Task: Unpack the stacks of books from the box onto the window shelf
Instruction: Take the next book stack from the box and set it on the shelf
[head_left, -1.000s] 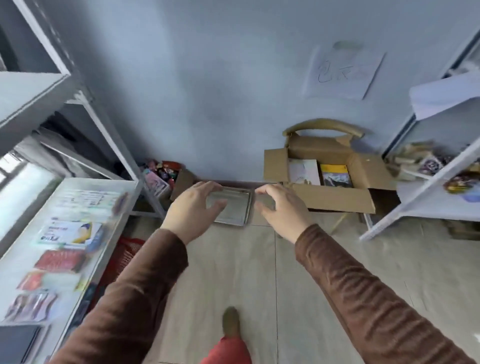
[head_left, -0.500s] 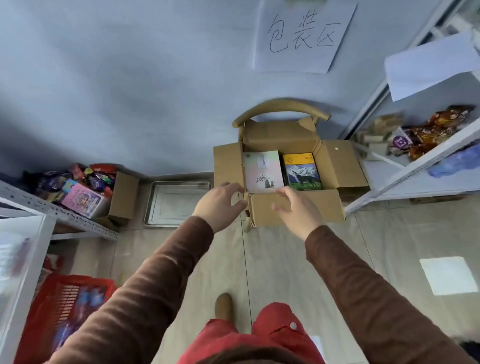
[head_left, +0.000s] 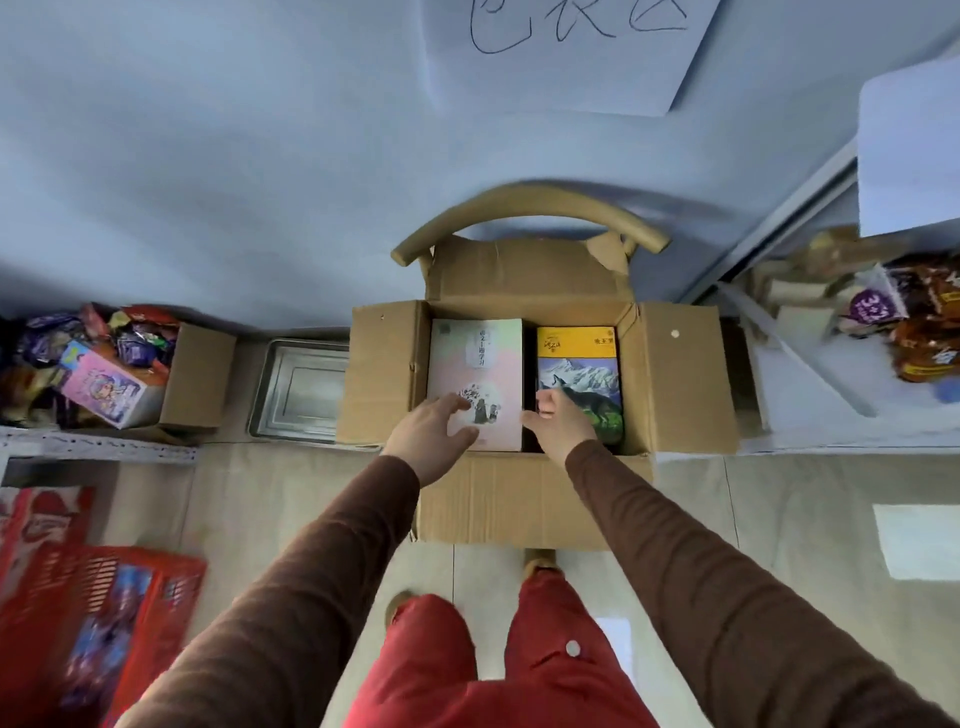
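Left hand grip: the left hand (head_left: 434, 428) is lying with straight, spread fingers on the near left part of the pale pink and green paperback book (head_left: 475, 382); it is touching the cover, and nothing is being gripped yet.
Right hand grip: the right hand (head_left: 558, 418) is reaching into the gap between the two stacks, at the right edge of the pink book; its fingers are loosely bent and I cannot tell if they are already pressing on the stack's side.
Books: the pink book is topping the left stack, and the yellow-topped book with a wolf and a snowy mountain (head_left: 579, 382) is topping the right stack, just beside it; how deep each stack goes is hidden.
Box: both stacks are sitting inside the open brown cardboard box (head_left: 680, 374), whose four flaps are folded outward; the box is resting on a wooden chair with a curved backrest (head_left: 530, 205) by the wall.
Step in hand: in my judgement, the person is starting to take the left stack, with one hand coming to each side.
Next move: the hands probably need to slide down both sides of the stack, squeeze it evenly, and lift it straight up past the flaps.
Shelf: the window shelf is not in view now.
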